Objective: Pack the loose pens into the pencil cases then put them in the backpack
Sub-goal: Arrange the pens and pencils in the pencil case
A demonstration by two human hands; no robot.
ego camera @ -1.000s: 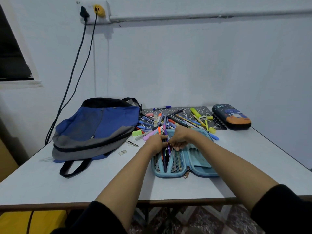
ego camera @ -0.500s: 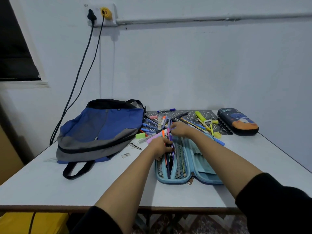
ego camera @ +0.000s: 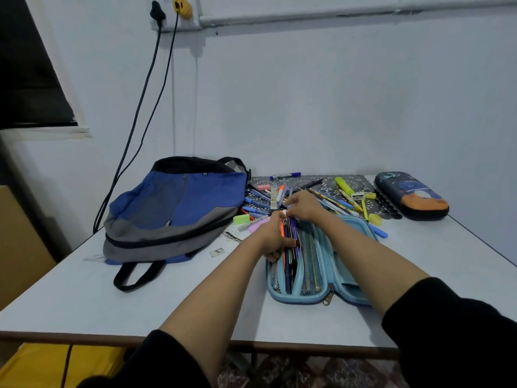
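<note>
The left hand [ego camera: 272, 238] grips the pens [ego camera: 291, 245] in the open blue pencil case [ego camera: 347, 289] while the right hand [ego camera: 305, 206] pinches their tips.

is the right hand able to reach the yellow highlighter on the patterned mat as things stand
Probably yes: the highlighter lies uncovered on the mat just beyond the right hand, with only loose pencils between them.

Left grip [ego camera: 272, 239] curled closed, right grip [ego camera: 305, 205] close beyond it
</note>
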